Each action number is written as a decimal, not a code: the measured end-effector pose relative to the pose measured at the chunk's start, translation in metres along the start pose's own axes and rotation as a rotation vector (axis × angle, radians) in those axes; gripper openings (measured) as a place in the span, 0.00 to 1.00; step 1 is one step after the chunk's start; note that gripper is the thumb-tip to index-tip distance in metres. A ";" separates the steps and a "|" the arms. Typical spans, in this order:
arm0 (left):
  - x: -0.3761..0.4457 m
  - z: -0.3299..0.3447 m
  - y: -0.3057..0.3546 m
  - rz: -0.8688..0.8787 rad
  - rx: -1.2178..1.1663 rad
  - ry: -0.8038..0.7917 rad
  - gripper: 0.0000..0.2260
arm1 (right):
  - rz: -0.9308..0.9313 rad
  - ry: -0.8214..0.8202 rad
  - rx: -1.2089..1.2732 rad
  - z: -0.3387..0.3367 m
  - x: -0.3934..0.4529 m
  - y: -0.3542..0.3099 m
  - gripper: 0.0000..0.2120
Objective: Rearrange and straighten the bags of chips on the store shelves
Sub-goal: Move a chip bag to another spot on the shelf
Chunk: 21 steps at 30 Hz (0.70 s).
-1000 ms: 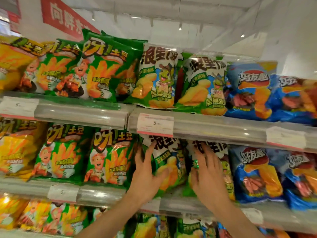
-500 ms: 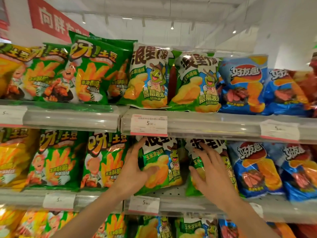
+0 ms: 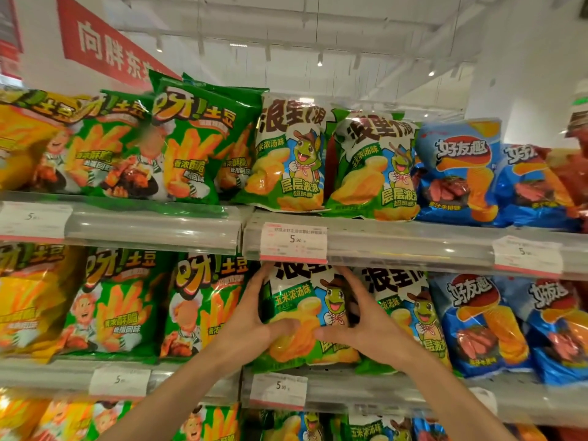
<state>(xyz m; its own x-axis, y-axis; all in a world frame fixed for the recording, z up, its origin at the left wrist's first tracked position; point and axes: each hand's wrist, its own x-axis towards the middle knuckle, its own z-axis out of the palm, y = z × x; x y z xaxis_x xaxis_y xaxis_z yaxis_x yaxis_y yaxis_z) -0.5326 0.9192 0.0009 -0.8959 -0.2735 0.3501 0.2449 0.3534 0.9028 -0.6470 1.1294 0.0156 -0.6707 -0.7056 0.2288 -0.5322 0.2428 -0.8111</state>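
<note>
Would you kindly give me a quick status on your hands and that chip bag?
Left hand and right hand both grip the green corn-chip bag, middle shelf. Bag upright. Neighbouring bag close alongside; nothing blocking.

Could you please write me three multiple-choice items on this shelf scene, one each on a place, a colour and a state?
1. Where is the bag that both hands hold?
A. top shelf
B. middle shelf, under the 5.90 price tag
C. bottom shelf

2. What colour are the bags right of the turtle bags on the middle shelf?
A. blue
B. yellow
C. purple

3. How do the hands meet the bag?
A. both hover clear
B. only the left touches
C. both grip its sides, thumbs on its front

Answers:
1 B: the turtle bag stands on the middle shelf, below the price tag.
2 A: the blue bags sit there.
3 C: the left hand and right hand clasp its edges.
</note>
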 end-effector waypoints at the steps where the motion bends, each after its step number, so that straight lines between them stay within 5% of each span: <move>1: 0.001 0.001 0.000 0.001 0.001 -0.007 0.47 | 0.012 0.014 -0.001 -0.001 -0.001 0.000 0.54; 6: -0.010 0.005 0.004 0.156 0.191 0.027 0.42 | 0.022 0.101 -0.028 -0.003 -0.004 0.003 0.54; 13: -0.019 -0.037 -0.011 0.602 1.005 0.389 0.19 | -0.011 0.112 -0.112 0.033 0.003 0.002 0.52; 21: -0.005 -0.061 -0.043 0.398 1.264 0.386 0.24 | -0.218 0.356 -0.899 0.070 0.014 -0.014 0.40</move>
<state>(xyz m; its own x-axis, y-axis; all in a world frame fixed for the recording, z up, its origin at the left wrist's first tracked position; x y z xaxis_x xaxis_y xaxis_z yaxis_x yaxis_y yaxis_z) -0.5159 0.8505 -0.0247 -0.6363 -0.1187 0.7623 -0.2278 0.9729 -0.0386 -0.6128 1.0695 -0.0078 -0.5492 -0.5891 0.5927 -0.7576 0.6504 -0.0555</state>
